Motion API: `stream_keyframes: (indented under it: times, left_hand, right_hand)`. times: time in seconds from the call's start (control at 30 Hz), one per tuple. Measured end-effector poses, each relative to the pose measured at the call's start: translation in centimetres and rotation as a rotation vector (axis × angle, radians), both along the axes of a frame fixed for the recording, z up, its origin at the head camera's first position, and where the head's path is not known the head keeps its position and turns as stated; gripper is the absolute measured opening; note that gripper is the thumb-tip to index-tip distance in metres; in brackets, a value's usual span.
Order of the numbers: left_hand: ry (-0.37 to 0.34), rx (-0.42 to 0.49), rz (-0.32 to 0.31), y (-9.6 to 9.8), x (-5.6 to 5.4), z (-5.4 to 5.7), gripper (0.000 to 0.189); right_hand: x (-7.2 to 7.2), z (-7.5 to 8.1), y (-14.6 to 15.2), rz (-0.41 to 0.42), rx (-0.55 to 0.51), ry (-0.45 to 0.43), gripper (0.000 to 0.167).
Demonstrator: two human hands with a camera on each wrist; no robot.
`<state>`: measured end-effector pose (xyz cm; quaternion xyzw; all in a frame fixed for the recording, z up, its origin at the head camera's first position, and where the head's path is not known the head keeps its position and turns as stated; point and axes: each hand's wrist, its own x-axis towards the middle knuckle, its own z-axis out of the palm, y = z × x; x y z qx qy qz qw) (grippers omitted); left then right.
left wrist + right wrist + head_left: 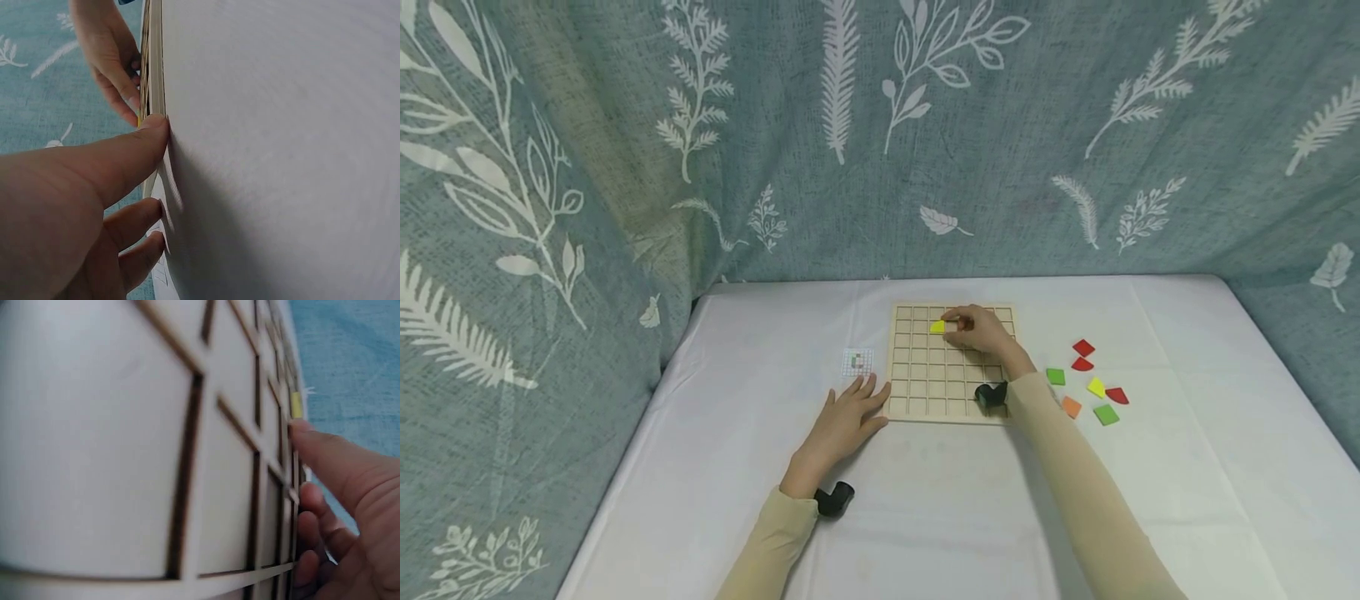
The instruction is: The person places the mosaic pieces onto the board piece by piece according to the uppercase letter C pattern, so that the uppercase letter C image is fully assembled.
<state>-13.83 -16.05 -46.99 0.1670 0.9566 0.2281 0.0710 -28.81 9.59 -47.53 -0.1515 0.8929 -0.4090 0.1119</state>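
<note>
A square wooden grid board point(917, 406) lies on the white table. Near its top row, a yellow quarter-round tile point(937, 327) sits at the fingertips of my right hand point(977, 329). The thumb and index finger pinch at the tile's right side; the other fingers are curled under the palm. In the right wrist view, the thumb tip meets the lower end of the yellow tile point(296, 404). My left hand point(847, 419) lies with fingers spread at the board's lower left corner. The left wrist view has that thumb point(140, 140) against the board's edge.
A small printed grid card point(857, 362) lies left of the board. Several loose tiles are scattered to the right: red point(1083, 347), green point(1056, 377), yellow point(1097, 387) and orange point(1071, 407). A leaf-patterned curtain point(850, 225) hangs behind the table.
</note>
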Motion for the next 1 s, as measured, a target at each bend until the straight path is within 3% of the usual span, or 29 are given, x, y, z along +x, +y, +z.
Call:
stream_keyframes:
  times: [0.17, 0.47, 1.0]
  left_hand:
    - [0.001, -0.001, 0.001, 0.0, 0.1, -0.1, 0.054]
    - [-0.001, 0.014, 0.005, 0.0, 0.0, -0.2, 0.054]
    - [0.000, 0.021, -0.004, -0.1, 0.1, -0.1, 0.053]
  right_hand:
    - [0.5, 0.2, 0.4, 0.023, -0.044, -0.014, 0.043]
    - [1.4, 0.7, 1.3, 0.026, -0.089, 0.068, 0.037]
    - [4.0, 1.7, 4.0, -0.022, -0.076, 0.146, 0.031]
